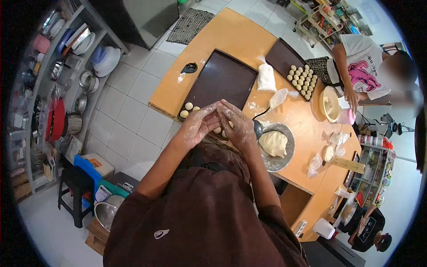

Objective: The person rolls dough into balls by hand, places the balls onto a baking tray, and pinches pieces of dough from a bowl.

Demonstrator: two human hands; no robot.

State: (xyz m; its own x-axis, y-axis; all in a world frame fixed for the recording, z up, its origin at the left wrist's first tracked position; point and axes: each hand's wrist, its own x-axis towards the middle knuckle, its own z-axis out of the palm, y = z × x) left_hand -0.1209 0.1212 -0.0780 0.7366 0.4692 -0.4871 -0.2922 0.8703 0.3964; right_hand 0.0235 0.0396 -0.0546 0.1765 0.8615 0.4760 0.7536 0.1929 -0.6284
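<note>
Dark brown shirt cloth (pixel 200 213) fills the near view, with bare forearms reaching past it to a light-wood table (pixel 242 33). Both floury hands meet over the near edge of a dark, rectangular baking tray (pixel 227 80). The right hand (pixel 198 127) is cupped, palm partly showing; the left hand (pixel 240 129) arches towards it, fingertips together at the top and a gap lower down. Whether a piece of dough sits between the palms, I cannot tell — the fingers hide too much.

Small, pale dough balls (pixel 189 106) lie at the tray's near end, some beside the right hand, others glimpsed between and behind the hands. A large, soft mass of cream-coloured dough (pixel 273 143) rests in a round metal bowl (pixel 291 149), just beside the left forearm.

Shaping balls by hand seems to be the step under way, with only the near end of the tray filled. If a piece is in the palms, the next move calls for light, even pressure — then a gentle release onto bare tray, apart from its neighbours.
</note>
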